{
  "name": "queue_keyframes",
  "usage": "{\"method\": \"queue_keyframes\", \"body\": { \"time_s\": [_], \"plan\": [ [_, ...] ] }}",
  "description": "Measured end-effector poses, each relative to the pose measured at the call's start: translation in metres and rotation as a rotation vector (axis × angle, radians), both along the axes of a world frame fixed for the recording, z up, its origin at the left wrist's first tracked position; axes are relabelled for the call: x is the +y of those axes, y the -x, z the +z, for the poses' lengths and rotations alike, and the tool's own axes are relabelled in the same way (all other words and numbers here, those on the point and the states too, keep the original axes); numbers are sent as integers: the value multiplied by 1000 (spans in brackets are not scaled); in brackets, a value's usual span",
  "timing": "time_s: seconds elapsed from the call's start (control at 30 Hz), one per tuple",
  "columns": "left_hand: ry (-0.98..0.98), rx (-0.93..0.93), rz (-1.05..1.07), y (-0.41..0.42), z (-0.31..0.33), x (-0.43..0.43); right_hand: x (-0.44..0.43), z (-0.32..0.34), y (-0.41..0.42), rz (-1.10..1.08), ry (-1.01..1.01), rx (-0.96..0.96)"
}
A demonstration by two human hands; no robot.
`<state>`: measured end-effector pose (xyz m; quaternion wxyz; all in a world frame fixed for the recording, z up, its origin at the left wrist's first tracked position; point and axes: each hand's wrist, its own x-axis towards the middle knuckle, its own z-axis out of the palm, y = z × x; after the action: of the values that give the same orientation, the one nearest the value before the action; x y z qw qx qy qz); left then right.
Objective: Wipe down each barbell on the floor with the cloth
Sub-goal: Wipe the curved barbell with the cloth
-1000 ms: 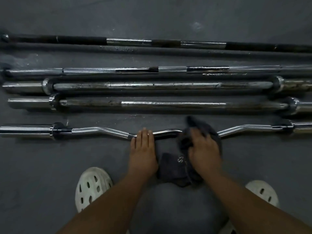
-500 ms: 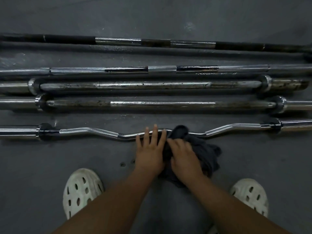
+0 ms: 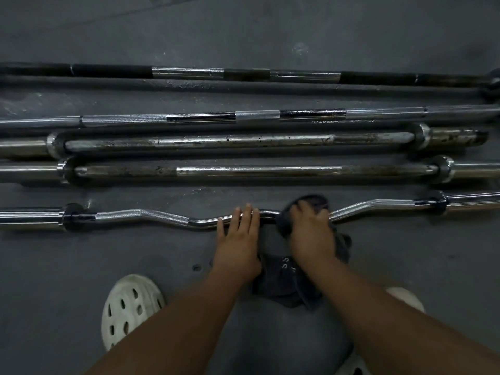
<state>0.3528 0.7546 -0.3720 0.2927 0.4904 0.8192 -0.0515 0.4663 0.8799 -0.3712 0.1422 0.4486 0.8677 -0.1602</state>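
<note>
The right hand curls its fingers over the dark cloth on the EZ curl bar. The left hand lies on the bar, fingers straight and close together. The cloth's print looks like "SS".

White perforated foam clog on the scuffed dark grey floor
We see it flat at lower left, holes upward; a second white clog peeks in at lower right.
</note>
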Motion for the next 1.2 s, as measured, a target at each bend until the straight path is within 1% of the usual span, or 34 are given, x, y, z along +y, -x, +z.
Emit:
{"method": "queue_keyframes", "body": {
  "time_s": [0.03,0.1,0.13,0.17,0.2,0.27,0.3,0.37,0.4,0.43,0.5,0.53,0.57,0.67,0.7,0.73,0.8,0.83,0.87,0.93,1.07,1.2],
  "plan": [
    [-4,-2,4,0,0,1,-19,1,13,23,41,28],
    [-7,-3,-1,2,-1,1,-45,-2,23,168,145,59],
    [-1,-8,-8,4,0,1,-41,-3,20,220,180,64],
    [9,-15,-17,5,0,1,-27,-1,9,205,190,57],
    [12,-15,-23,6,0,0,-9,-3,-8,116,187,46],
    [14,-8,-23,5,1,0,21,-6,-47,-136,109,18],
    [20,-6,-22,4,2,2,25,-5,-61,-206,58,-21],
    [31,10,-18,2,4,5,10,-4,-54,-222,33,-88],
    [36,16,-11,1,5,6,-2,-3,-39,-208,56,-91],
    [40,17,-5,0,7,8,-12,-2,-24,-147,102,-71],
    [41,17,-29,-5,10,11,-22,-4,-12,84,162,-42],
    [41,14,-57,-8,11,12,-14,-6,-18,157,160,-38],
    [46,8,-85,-12,12,13,-2,-6,-29,160,149,-37],
    [92,-17,-84,-20,15,19,18,-1,-62,-25,82,-145],
    [108,-19,-80,-20,18,22,14,3,-62,-23,75,-163],
    [122,-19,-87,-20,21,24,6,6,-59,22,93,-156],
    [136,-14,-97,-20,27,25,-11,11,-53,215,196,-106],
    [141,-15,-99,-22,31,24,-17,14,-53,308,259,-110],
    [149,-17,-98,-26,35,21,-22,17,-56,350,305,-134],
    [160,-14,-90,-37,42,13,-25,24,-67,306,302,-146],
    [161,12,-81,-59,65,-4,-29,46,-89,254,202,-18],
    [88,39,-63,-82,98,-13,-27,86,-112,214,130,60]
  ]
}}
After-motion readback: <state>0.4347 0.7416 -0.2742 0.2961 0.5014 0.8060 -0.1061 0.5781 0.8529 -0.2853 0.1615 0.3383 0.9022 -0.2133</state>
